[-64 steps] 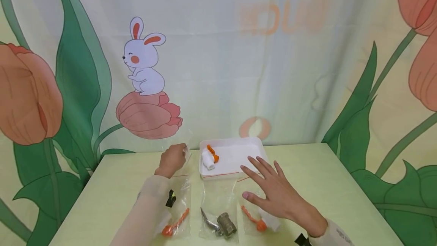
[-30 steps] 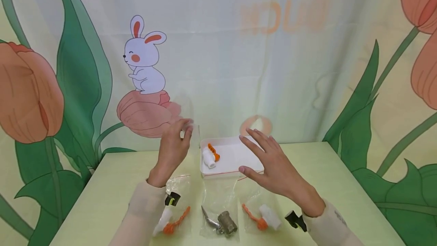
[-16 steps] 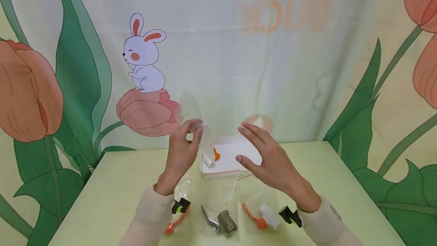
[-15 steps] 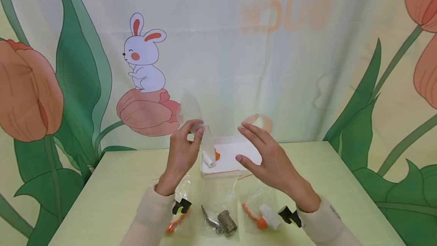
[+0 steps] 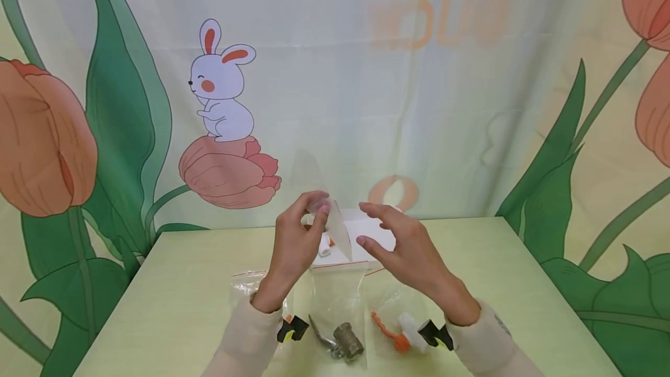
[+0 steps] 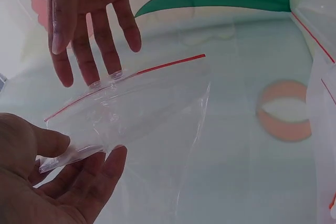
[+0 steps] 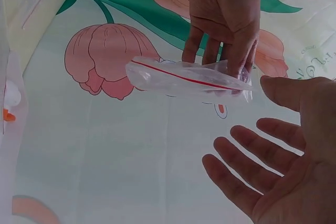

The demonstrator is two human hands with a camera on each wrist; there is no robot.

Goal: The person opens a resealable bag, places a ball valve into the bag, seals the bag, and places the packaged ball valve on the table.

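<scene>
My left hand [image 5: 298,237] pinches a clear zip bag [image 6: 152,108] with a red seal line between thumb and fingers. The bag hangs in the air in front of the white tray and looks flat, with nothing inside. Facing it from the right, my right hand [image 5: 416,249] holds nothing; its fingers are apart and loosely bent, as the right wrist view also shows [image 7: 278,156]. Behind the bag, a white plastic fitting [image 5: 325,245] with an orange part [image 5: 331,242] lies in the tray [image 5: 366,237], partly covered by my left hand and the bag.
Three filled zip bags lie on the table's near side. The middle bag [image 5: 340,290] holds a metal valve [image 5: 348,340] with a lever; the right bag [image 5: 398,301] holds white and orange parts. My left forearm partly covers the left bag [image 5: 248,284]. A printed curtain [image 5: 335,86] hangs behind.
My left hand has lifted the clear bag from the table's back left and carried it right, in front of the tray. My right hand has come slightly left, its fingers bending more.
</scene>
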